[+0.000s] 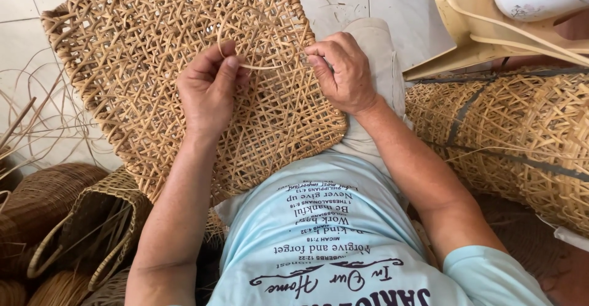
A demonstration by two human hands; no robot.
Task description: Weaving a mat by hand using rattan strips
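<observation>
A woven mat [184, 66] rests on the person's lap. On it, the left hand [208, 91] pinches a thin cane strip [245, 65]; the right hand [343, 73] pinches the strip's other end. Left of the mat lie baskets [55, 208]; beyond it, loose strands [30, 116] on the floor.

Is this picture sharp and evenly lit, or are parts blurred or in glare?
Head view: soft, even daylight with no harsh glare; the woven panel and both hands, left and right, look sharp. Only faint shadows lie under the hands. The baskets at lower left sit in dimmer light.
</observation>
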